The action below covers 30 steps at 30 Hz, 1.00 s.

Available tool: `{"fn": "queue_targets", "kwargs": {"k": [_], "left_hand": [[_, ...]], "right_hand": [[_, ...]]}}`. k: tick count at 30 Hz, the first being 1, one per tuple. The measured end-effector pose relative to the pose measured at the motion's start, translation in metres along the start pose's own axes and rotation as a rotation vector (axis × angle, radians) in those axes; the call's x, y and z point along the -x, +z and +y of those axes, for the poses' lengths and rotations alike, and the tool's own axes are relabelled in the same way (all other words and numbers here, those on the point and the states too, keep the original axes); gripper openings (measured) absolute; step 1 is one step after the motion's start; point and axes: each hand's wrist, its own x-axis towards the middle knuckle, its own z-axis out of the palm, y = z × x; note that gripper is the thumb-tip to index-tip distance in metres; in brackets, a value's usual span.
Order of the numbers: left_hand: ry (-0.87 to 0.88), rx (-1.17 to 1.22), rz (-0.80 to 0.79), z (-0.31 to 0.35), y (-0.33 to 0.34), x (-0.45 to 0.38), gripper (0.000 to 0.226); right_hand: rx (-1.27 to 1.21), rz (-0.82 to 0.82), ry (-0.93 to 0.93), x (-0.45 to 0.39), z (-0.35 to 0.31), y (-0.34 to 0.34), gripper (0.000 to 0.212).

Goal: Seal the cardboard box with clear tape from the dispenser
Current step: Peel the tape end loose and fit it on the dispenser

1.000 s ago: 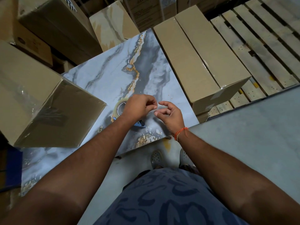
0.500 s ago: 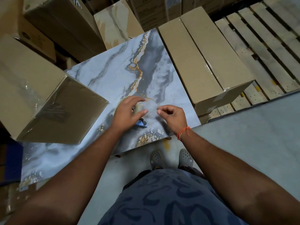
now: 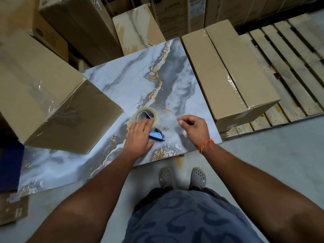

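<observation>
A clear tape roll (image 3: 156,114) on a blue dispenser (image 3: 157,136) lies on the marble-patterned table (image 3: 133,81). My left hand (image 3: 138,135) presses flat on the dispenser, fingers against the roll's near side. My right hand (image 3: 192,128) is to the right of the roll, thumb and finger pinched on the free end of a strip of clear tape (image 3: 168,120) drawn out from the roll. The cardboard box (image 3: 52,106), with clear tape on its near face, sits on the table's left part, apart from both hands.
A long taped cardboard box (image 3: 228,71) lies along the table's right edge on a wooden pallet (image 3: 289,67). More boxes (image 3: 78,23) are stacked behind the table. My feet (image 3: 182,176) stand on the grey floor at the table's near edge.
My left hand has shifted back and flattened on the dispenser, uncovering the roll. My right hand has moved right, drawing the tape end away from the roll.
</observation>
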Motion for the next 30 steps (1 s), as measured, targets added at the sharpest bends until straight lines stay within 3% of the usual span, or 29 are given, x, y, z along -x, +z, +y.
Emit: {"fn": "queue_targets", "kwargs": {"k": [3, 7, 9, 12, 16, 23, 25, 30], "left_hand": [[-0.006, 0.060, 0.028, -0.002, 0.001, -0.010, 0.079], [0.020, 0.140, 0.060, -0.008, 0.001, -0.013, 0.033], [0.024, 0.160, 0.070, -0.011, 0.003, -0.013, 0.023], [0.010, 0.238, 0.090, -0.014, 0.000, -0.016, 0.018], [-0.057, 0.548, 0.091, -0.018, -0.032, -0.021, 0.020], [-0.187, 0.984, -0.166, -0.050, -0.053, -0.032, 0.019], [-0.226, 1.015, -0.128, -0.047, -0.052, -0.031, 0.017], [-0.259, 1.005, -0.009, -0.032, -0.039, -0.031, 0.038]], "right_hand": [[0.057, 0.040, -0.029, -0.001, -0.004, -0.002, 0.010], [0.089, 0.062, -0.031, -0.004, -0.007, -0.005, 0.010], [0.085, 0.068, -0.029, -0.007, -0.010, -0.003, 0.010], [0.083, 0.073, -0.047, -0.013, -0.021, -0.001, 0.010], [0.053, 0.044, -0.107, -0.028, -0.048, 0.004, 0.012], [0.101, 0.034, -0.138, -0.052, -0.086, 0.024, 0.014], [0.107, 0.039, -0.120, -0.053, -0.091, 0.031, 0.013], [0.117, 0.075, -0.080, -0.055, -0.100, 0.038, 0.020]]}}
